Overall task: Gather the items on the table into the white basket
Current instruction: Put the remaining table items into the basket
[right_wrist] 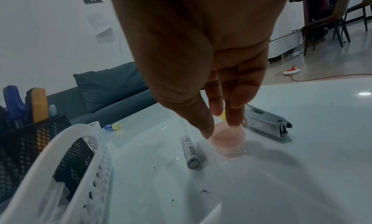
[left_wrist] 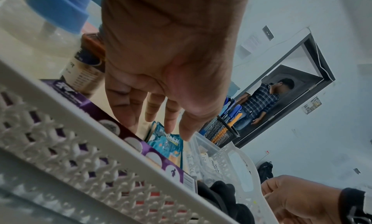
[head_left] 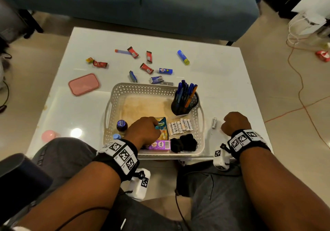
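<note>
L hand (head_left: 142,130) fingers relaxed over teal snack sachet (head_left: 161,125) inside white perforated plastic basket (head_left: 123,89), R hand (head_left: 234,122) fingertips pinching small pink round object (right_wrist: 228,140) on white table (head_left: 223,66), white cylindrical battery (head_left: 214,122) just beside it outside basket.

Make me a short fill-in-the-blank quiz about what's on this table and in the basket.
1. The pens stand in a black mesh ____.
2. One battery lies on the table between the basket and the ____ hand.
3. The pink lid lies ____ the basket.

Answers: cup; right; outside
</note>
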Demonstrator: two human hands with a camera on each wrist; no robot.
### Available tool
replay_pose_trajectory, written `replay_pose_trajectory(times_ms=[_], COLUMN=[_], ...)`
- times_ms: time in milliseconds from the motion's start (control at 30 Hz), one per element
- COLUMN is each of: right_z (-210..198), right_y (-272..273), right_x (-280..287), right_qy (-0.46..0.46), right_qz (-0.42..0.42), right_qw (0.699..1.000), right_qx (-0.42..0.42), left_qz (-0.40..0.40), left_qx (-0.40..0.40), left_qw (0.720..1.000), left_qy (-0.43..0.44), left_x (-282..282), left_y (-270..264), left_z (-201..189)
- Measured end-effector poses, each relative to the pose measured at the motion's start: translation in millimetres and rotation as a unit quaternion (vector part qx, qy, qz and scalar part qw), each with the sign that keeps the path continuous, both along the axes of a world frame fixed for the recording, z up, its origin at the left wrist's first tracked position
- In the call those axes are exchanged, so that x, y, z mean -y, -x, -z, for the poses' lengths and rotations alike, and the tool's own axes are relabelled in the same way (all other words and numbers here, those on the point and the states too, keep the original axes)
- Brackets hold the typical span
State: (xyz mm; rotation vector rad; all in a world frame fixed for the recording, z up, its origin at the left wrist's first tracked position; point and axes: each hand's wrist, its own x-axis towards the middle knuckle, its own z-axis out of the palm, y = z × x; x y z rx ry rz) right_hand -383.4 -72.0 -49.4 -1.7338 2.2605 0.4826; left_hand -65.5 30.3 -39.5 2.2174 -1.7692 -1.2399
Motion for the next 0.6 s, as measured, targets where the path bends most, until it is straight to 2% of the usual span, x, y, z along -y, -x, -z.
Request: replay_pose_trajectory(times_ms=[300,400,467,533,600], right_z=[6,-20,-45,-70,-81], right_y=[-7,-12,-20,-37,-59], right_x=[-6,-8,-14,-28,-41], right_qy=[-0.089,-0.035,0.058,0.141,0.127], right_qz=[-0.008,0.031,0.026,0.017,-0.022], right_qw=[0.996,0.998,0.994,0.976,0.965], right_qx=[-0.013,0.034,0.089,0.166,0.230], left_qz=[0.019,0.026,0.024,0.023,0.026], left_qx=[-0.032,-0.027,-0.022,-0.027,-0.041], left_qw=[0.999,0.999,0.999,0.998,0.996], left_qy=[0.000,0.009,0.027,0.051,0.070], left_x=[1,1,1,1,2], left_y=[-1,-1,0,1,4], left_z=[5,5,5,3,0])
